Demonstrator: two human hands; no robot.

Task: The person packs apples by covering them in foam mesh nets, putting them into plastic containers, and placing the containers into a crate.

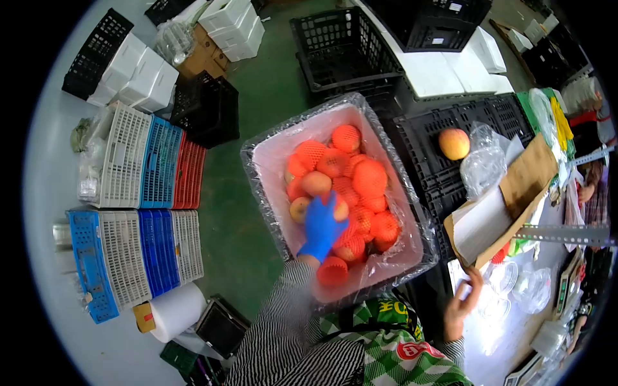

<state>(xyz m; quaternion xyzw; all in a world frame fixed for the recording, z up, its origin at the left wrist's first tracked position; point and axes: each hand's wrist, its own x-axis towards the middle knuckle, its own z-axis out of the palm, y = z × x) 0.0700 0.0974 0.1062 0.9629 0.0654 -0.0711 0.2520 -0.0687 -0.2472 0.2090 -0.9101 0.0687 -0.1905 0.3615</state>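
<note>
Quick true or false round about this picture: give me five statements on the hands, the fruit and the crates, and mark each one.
1. The left hand wears a blue glove. True.
2. The right hand is inside the plastic-lined crate. False: it is outside, by a corner of the open cardboard box.
3. A single apple lies outside the lined crate, near the clear plastic wrap. True.
4. Every fruit in the lined crate is covered by orange foam net. False: at least one bare fruit shows by the glove.
5. A red crate stands next to a light-blue crate. True.
</note>
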